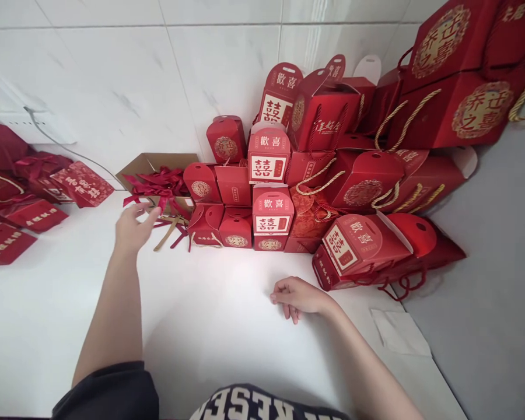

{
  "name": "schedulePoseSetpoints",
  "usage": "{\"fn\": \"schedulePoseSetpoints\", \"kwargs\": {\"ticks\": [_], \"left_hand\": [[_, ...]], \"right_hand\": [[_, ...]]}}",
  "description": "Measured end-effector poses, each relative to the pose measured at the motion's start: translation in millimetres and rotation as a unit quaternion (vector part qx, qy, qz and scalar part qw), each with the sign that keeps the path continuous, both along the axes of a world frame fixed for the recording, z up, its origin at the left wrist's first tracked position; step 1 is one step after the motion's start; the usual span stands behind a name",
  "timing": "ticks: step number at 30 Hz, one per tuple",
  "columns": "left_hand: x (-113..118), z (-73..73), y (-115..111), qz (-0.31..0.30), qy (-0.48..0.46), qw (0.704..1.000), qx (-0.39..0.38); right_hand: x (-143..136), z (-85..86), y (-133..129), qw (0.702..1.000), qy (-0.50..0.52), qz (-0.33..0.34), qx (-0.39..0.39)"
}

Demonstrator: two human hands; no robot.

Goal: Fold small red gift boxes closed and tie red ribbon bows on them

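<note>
Near the left edge of a cardboard box (157,161) full of dark red ribbons (168,181), my left hand (136,227) is held with its fingers apart and nothing visible between them. A gold ribbon (165,236) hangs over the box's front, close to this hand. My right hand (298,296) is over the white table (210,309), fingers loosely curled but apart, holding nothing. Stacked red gift boxes (273,204) stand beyond it, some with rope handles. To its right, a pink-topped gift box (367,239) lies tilted on other red boxes.
More red boxes (39,216) with ribbons sit at the far left. Large red boxes (481,111) are piled at the upper right. A thin cable (76,153) runs along the tiled wall. A white sheet (400,331) lies near the grey surface at the right.
</note>
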State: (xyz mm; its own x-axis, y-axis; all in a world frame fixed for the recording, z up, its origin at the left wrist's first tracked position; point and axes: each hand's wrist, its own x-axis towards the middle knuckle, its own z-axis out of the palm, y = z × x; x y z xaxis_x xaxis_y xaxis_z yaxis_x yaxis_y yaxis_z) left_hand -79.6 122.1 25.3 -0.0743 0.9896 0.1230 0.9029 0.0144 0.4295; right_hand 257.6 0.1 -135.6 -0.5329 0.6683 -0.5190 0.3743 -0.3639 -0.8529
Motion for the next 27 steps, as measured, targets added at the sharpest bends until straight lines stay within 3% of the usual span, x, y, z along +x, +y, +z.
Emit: {"fn": "schedulePoseSetpoints", "kwargs": {"ticks": [3,6,9,14,18,20,22,25,27], "left_hand": [[15,-19.4,20,-0.032,-0.013,0.999,-0.013],[31,-44.4,36,-0.04,0.037,0.997,-0.049],[35,-54.3,45,-0.019,0.077,0.994,-0.071],[11,-32.2,27,-0.022,0.052,0.986,-0.155],[2,-13.5,-7,-0.034,-0.022,0.955,-0.293],[6,-7.8,-22,-0.021,-0.041,0.937,-0.347],[13,-1.2,-34,-0.019,-0.03,0.934,-0.355],[17,14.4,-48,-0.014,0.024,0.937,-0.348],[17,27.2,-57,-0.008,0.051,0.936,-0.348]], "right_hand": [[0,1.0,0,1.0,0.0,0.0,-0.001],[-1,3.1,0,1.0,-0.004,-0.002,0.0],[-1,4.0,1,1.0,-0.011,-0.001,0.002],[-1,5.7,0,0.999,-0.028,0.011,0.025],[1,22.9,-5,0.994,-0.046,0.011,0.095],[1,41.1,-9,0.987,-0.059,-0.006,0.147],[1,64.7,-13,0.977,-0.073,-0.025,0.2],[-1,103.9,-19,0.933,-0.108,0.007,0.342],[-5,127.5,-23,0.917,-0.109,0.02,0.383]]}}
